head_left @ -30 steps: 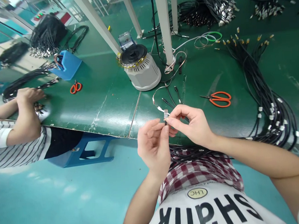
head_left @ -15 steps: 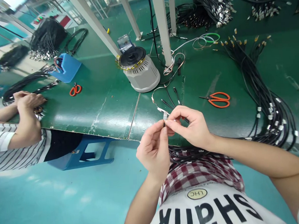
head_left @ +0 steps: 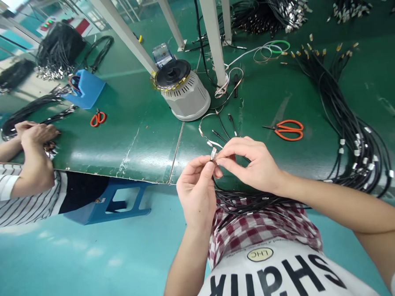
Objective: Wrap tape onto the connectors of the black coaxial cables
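Note:
My left hand (head_left: 196, 190) and my right hand (head_left: 251, 163) meet above the near edge of the green table (head_left: 143, 133). Both pinch a small silver metal connector (head_left: 213, 153) on the end of a thin black cable. A silvery strip (head_left: 205, 130) curls from the connector back toward the grey machine. A bundle of black cables (head_left: 249, 200) lies across my lap, just under my hands.
A grey round machine (head_left: 184, 93) with a black reel stands behind my hands. Orange scissors (head_left: 287, 130) lie to the right, and long black cables (head_left: 352, 131) spread beyond them. At left, another person's hands (head_left: 34, 132) work on cables near small orange scissors (head_left: 97, 118) and a blue tray (head_left: 86, 87).
My left fingers have closed onto the connector, and both hands have shifted slightly left and up. The person at left has drawn both hands together.

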Demonstrator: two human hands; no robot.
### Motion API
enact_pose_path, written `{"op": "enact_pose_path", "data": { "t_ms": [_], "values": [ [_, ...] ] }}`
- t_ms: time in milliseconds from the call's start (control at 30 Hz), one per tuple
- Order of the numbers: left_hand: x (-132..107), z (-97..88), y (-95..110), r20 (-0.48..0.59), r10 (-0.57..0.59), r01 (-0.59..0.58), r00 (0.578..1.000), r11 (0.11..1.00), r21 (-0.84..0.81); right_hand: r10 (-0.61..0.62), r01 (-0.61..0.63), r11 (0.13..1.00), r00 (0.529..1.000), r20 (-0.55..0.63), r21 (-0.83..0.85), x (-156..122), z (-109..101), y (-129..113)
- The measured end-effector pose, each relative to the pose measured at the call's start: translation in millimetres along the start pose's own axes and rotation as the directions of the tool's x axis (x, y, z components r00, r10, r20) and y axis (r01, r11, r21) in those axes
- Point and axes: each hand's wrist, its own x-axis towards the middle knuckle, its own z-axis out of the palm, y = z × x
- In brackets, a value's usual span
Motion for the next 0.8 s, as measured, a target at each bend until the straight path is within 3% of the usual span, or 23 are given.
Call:
{"op": "enact_pose_path", "data": {
  "t_ms": [200,500,800],
  "values": [
    [1.5,-1.7,-2.2,-0.019,-0.020,0.019,1.000,0.999,-0.029,0.037,-0.035,0.999,0.998,-0.046,0.038,1.0,0.6,3.6],
    [0.7,-2.0,-7.4,0.010,-0.053,0.053,0.999,0.994,-0.100,0.163,-0.159,0.957,0.987,0.002,0.245,0.9,6.9,6.7],
    [1.1,-6.0,-4.6,-0.009,-0.052,0.050,0.999,0.985,-0.164,0.036,-0.036,0.995,0.999,0.006,0.089,-2.9,6.9,3.5]
  ]
}}
